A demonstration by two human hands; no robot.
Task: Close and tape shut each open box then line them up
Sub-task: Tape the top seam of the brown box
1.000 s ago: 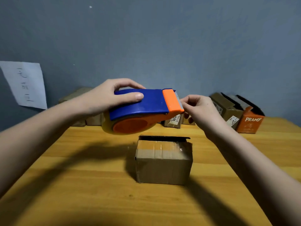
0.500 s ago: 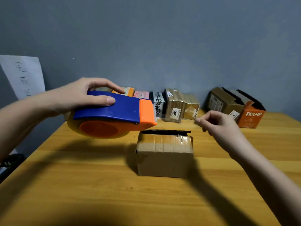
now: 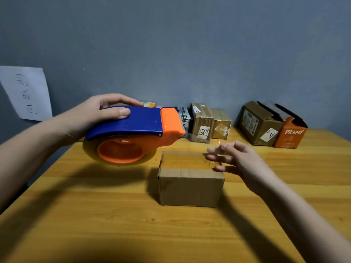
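Note:
A small brown cardboard box (image 3: 190, 188) stands in the middle of the wooden table (image 3: 114, 221), its top flaps down and old tape across the lid. My left hand (image 3: 95, 114) grips a blue and orange tape dispenser (image 3: 133, 126) in the air, left of and above the box. A clear strip of tape (image 3: 199, 138) runs from the dispenser's mouth to my right hand (image 3: 241, 160). That hand pinches the tape's end just over the box's top right edge, the other fingers spread.
Several taped boxes (image 3: 202, 122) stand in a row along the back wall. Right of them are an open brown box (image 3: 260, 126) and an open orange PRAMY box (image 3: 288, 135). A sheet of paper (image 3: 28, 92) hangs on the wall at left.
The dispenser moved left while my right hand pulled the tape end out to the right and down to the box's top. The dark gap at the back of the box no longer shows.

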